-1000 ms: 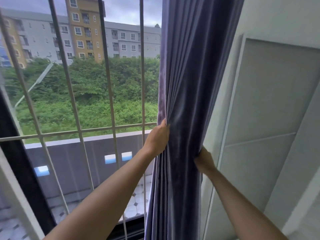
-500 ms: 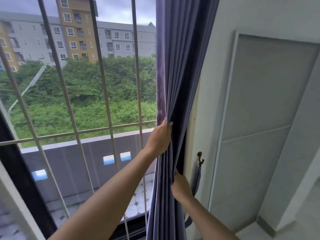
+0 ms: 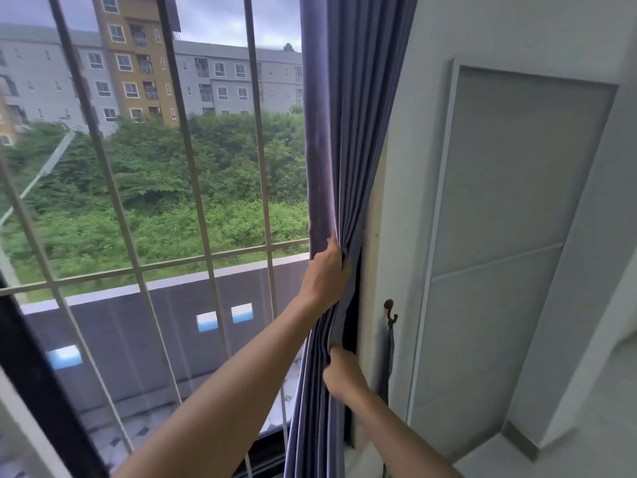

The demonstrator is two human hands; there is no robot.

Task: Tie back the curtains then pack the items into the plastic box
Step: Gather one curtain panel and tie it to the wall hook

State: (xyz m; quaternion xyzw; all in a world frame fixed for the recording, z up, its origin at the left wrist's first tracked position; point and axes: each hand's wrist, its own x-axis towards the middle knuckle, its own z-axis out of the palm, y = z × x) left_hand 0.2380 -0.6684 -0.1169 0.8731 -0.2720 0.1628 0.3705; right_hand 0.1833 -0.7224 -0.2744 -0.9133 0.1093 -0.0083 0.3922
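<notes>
A purple curtain point(image 3: 344, 132) hangs bunched at the right edge of the window. My left hand point(image 3: 325, 274) grips its gathered folds at mid height from the window side. My right hand point(image 3: 341, 372) holds the folds lower down, on the wall side. A small dark hook point(image 3: 389, 309) is fixed to the wall just right of the curtain, and a purple tieback strap point(image 3: 390, 353) hangs from it. No plastic box is in view.
White window bars point(image 3: 200, 208) and a dark frame point(image 3: 38, 384) fill the left. A pale wall with a recessed panel point(image 3: 510, 236) stands to the right. A floor corner point(image 3: 517, 453) shows at the lower right.
The curtain has been gathered tighter toward the window, uncovering the wall hook and strap. My right hand has moved from the curtain's right edge down and left onto the lower folds.
</notes>
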